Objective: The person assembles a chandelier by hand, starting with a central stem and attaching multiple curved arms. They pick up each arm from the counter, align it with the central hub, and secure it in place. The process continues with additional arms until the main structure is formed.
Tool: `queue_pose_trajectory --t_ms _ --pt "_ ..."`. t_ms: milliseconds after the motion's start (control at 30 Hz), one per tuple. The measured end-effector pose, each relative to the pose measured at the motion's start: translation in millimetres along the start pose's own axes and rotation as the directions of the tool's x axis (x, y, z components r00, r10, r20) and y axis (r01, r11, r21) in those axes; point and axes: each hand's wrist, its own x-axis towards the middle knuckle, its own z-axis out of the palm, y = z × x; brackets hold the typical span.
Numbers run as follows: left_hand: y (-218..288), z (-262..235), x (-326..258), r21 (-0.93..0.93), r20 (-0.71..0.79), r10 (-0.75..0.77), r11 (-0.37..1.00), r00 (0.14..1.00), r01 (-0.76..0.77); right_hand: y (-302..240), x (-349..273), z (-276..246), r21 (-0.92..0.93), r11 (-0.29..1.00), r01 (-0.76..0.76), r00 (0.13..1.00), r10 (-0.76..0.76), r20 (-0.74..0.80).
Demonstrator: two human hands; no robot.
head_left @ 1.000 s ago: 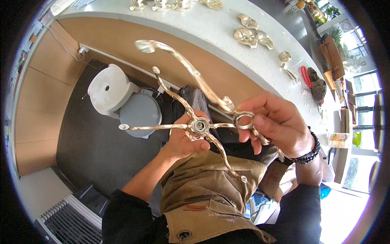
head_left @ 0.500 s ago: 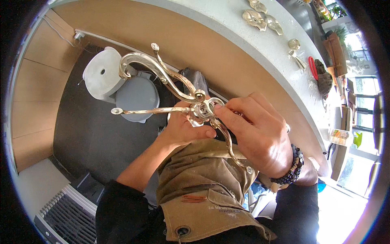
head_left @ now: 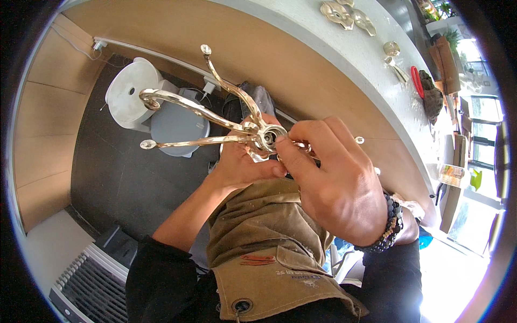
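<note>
A shiny silver-gold branched metal piece (head_left: 199,111) hangs in front of me, its several curved arms spreading from a round, ringed hub. Most arms point to the left, and one ends in a scroll. Small knobs tip some of the others. My left hand (head_left: 239,164) grips the piece from beneath the hub, thumb along the near side. At the hub's open ring, my right hand (head_left: 336,177) is closed in a pinch, its thumb tip at the rim. Whether a small part sits between those fingertips is hidden. Arm tips show beyond the right hand's knuckles.
On the pale curved counter (head_left: 371,59) lie shiny metal pieces (head_left: 338,15) and a dark bundle with a red handle (head_left: 417,81). A white stool-like container (head_left: 129,89) and a grey lidded bin (head_left: 180,129) stand on the dark floor. A heater (head_left: 89,285) is at lower left.
The branched piece has turned about its hub: the scrolled arm swung lower and left, and the arm that hung at lower right is gone from there. Both hands stay at the hub.
</note>
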Motion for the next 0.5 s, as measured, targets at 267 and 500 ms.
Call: queue_pose_trajectory --t_ms 267,500 --pt "-0.7 -3.0 0.5 -0.016 0.018 0.034 0.999 0.999 -0.034 12.9 5.7 7.2 0.08 0.992 0.095 0.983 -0.081 -0.164" --pt "2.9 -1.5 0.9 0.057 0.018 -0.007 0.998 1.0 0.006 19.8 6.5 4.2 0.155 0.982 0.107 0.98 -0.078 -0.181"
